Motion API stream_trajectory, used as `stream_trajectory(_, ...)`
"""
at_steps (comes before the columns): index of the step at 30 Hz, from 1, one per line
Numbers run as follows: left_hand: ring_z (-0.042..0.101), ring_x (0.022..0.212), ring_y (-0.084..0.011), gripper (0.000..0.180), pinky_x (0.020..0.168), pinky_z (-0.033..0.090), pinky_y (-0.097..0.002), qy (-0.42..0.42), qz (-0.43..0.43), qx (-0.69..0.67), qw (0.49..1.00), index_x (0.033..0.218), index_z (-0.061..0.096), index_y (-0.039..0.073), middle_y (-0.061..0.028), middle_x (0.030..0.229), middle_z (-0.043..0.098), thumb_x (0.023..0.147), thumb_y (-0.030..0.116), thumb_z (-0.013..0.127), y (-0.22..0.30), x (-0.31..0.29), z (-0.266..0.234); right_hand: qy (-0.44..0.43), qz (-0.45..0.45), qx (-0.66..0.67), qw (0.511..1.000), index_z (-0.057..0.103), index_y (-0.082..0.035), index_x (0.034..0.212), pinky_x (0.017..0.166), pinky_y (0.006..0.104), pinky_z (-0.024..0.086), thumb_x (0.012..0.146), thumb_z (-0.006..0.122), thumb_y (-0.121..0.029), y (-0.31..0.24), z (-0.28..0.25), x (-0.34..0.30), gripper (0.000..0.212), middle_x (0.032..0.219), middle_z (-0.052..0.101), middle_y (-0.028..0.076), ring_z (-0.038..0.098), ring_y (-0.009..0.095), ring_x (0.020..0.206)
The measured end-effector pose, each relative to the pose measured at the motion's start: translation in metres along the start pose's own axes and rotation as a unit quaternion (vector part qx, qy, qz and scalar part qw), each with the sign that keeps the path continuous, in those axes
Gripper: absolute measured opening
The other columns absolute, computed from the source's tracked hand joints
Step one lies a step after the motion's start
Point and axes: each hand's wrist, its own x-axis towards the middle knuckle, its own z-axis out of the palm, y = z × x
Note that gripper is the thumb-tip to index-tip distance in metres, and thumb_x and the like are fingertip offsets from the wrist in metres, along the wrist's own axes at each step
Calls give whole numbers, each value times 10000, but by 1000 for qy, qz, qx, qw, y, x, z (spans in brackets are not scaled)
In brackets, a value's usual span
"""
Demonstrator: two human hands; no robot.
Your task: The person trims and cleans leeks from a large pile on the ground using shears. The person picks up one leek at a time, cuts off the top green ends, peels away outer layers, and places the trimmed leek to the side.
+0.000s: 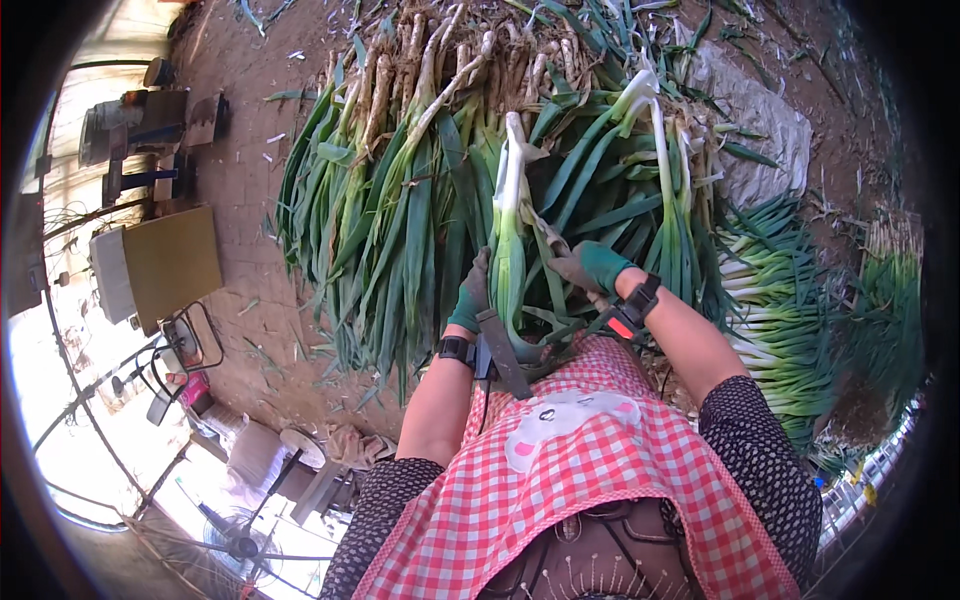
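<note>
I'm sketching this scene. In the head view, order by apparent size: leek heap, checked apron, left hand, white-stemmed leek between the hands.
1. Leek heap
2. Checked apron, though nearness to the camera enlarges it
3. White-stemmed leek
4. Left hand

Left hand (471, 300): covered by a green glove, greyed at the fingers
Right hand (588, 267): gloved likewise
Wrist bands (642, 293): dark, worn on both sides
Sleeves (765, 440): black, patterned with pale specks
Apron (600, 475): checked in red and white (a white animal face (572, 422), pink-eared, is noted)

left hand (470, 296) gloved, pointing forward | right hand (593, 268) gloved, turned inward | 2 forearms (435, 408) extended
</note>
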Motion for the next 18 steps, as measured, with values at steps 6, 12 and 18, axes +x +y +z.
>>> stream_trajectory(6,626,1005,-130,484,907,530,-290,17,-94,45,994,1357,575,25,-29,1173,662,1046,392,632,8,10,71,34,-150,296,943,673,42,1132,725,282,529,938,714,-505,43,10,12,582,982,693,53,641,126,819)
stream_trajectory(12,621,1109,-116,416,971,508,-271,-122,43,72,989,1397,577,-2,-80,1268,675,1048,217,628,32,13,81,66,-237,395,885,559,-9,1323,920,307,519,871,728,-117,77,-38,-13,494,1135,648,34,614,128,1030)
stream_trajectory(18,522,1360,-415,658,1140,413,-493,326,163,623,692,1465,537,72,-227,1481,550,886,368,644,97,99,-55,293,-227,140,918,545,-30,1383,928,327,514,870,726,-121,212,-88,-79,552,1163,665,77,624,157,1046)
